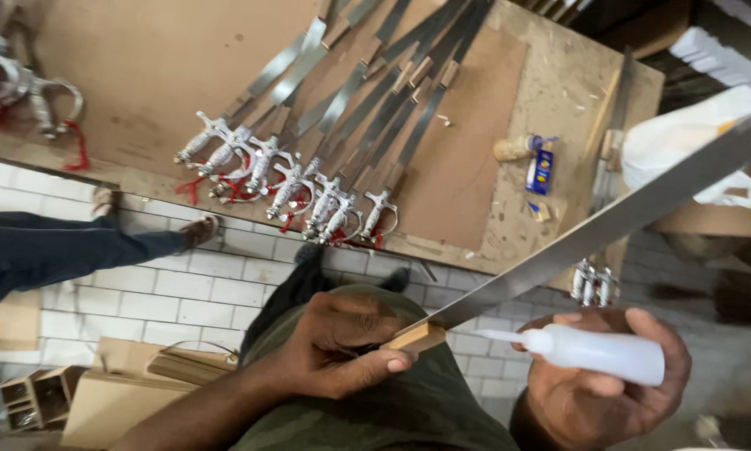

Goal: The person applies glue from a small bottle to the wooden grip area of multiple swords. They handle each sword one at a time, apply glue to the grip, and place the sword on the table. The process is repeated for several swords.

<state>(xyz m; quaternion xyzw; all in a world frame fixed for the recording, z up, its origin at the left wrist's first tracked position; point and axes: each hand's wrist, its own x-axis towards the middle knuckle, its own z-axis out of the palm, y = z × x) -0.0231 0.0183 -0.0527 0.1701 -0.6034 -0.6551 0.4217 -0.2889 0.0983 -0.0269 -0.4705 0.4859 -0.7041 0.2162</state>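
Note:
My left hand (342,342) grips the wooden end (417,337) of a long steel sword blade (609,219) that slants up to the right edge of the view. My right hand (601,388) holds a white squeeze bottle (596,351) on its side, its thin nozzle pointing at the wooden end, almost touching it. Both hands are over my lap, above olive trousers.
A wooden worktable (551,92) carries a row of several swords with silver hilts (292,179) and red tassels, a small glue bottle with a blue box (538,163), and one more sword at its right edge (596,280). Another person's legs in dark trousers (66,246) reach in from the left over a white tiled floor. Wooden pieces (116,388) lie lower left; a white bag (684,138) sits at right.

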